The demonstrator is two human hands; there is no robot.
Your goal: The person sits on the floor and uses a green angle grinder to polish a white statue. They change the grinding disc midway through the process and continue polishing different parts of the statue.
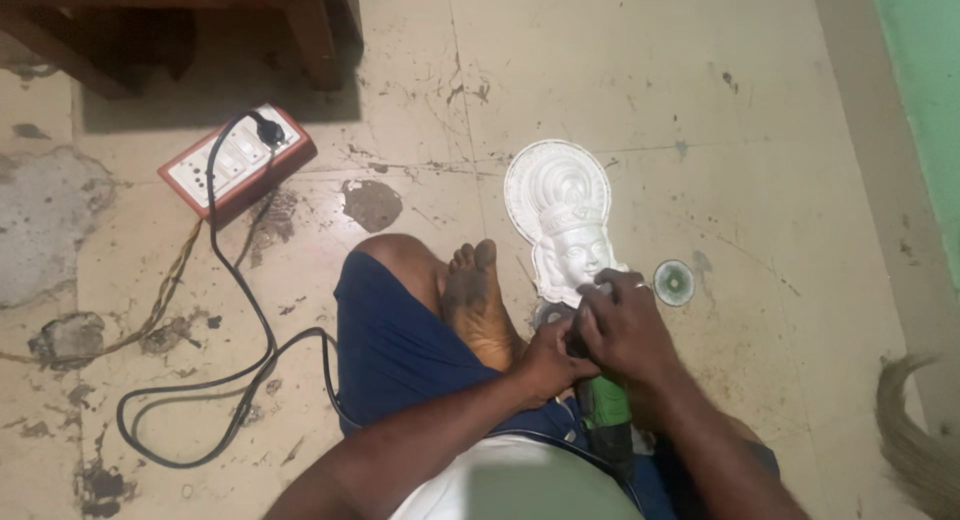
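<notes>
A white plaster relief of a crowned face (pixel 562 215) lies on the floor in front of me. My left hand (pixel 548 360) and my right hand (pixel 622 330) are both closed around the head of a green power grinder (pixel 606 415), just below the relief's chin. The tool's disc end (pixel 549 312) peeks out above my left hand, mostly hidden by my fingers. I sit on the floor with one bare foot (pixel 478 300) folded beside the tool.
A loose round grinding disc (pixel 674 282) lies right of the relief. A black cord (pixel 235 310) loops across the stained floor to a red and white power board (pixel 237 162). Dark wooden furniture legs (pixel 312 35) stand at the back. A broom's bristles (pixel 915 430) show at the right edge.
</notes>
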